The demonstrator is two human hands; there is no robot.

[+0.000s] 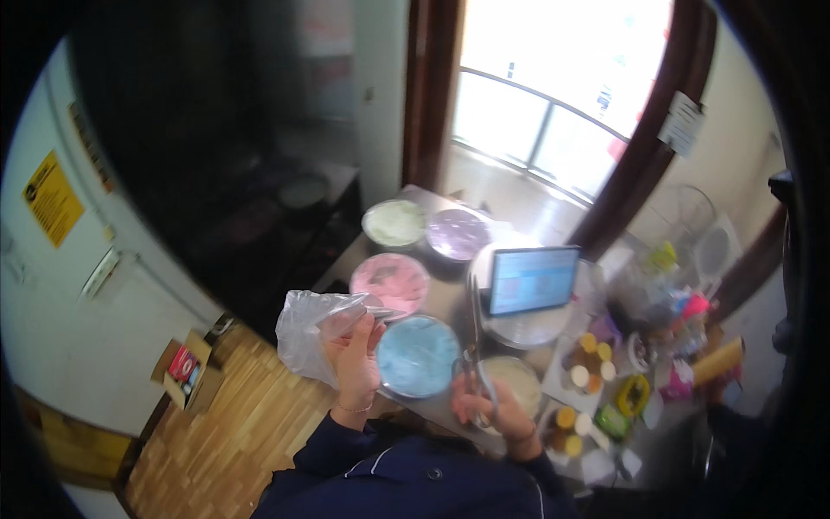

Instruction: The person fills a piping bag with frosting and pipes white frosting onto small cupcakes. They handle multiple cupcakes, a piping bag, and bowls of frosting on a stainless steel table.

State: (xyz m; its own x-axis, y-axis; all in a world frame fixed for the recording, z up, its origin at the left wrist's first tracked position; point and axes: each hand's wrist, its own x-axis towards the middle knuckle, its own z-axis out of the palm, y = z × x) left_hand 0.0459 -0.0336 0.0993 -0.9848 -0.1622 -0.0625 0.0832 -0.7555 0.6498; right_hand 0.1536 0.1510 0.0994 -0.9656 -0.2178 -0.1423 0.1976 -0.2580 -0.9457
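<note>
My left hand point(356, 357) holds a clear plastic bag point(308, 334) to the left of a bowl with light blue contents point(418, 357). In my right hand point(489, 405) is a pair of metal scissors point(481, 383), pointing up and away from me, over the near side of a bowl with beige contents point(515, 379). Farther out stand a bowl with pink contents point(390, 285), one with pale green contents point(394, 224) and one with lilac contents point(458, 235). The bag partly overlaps the pink bowl's edge.
A tablet point(535, 280) stands on a round white stand point(522, 334). Several lidded jars point(590, 366) and a roll of tape point(632, 394) lie to the right. An open cardboard box point(188, 376) sits on the wooden floor at left. Another person's dark sleeve point(739, 428) shows at far right.
</note>
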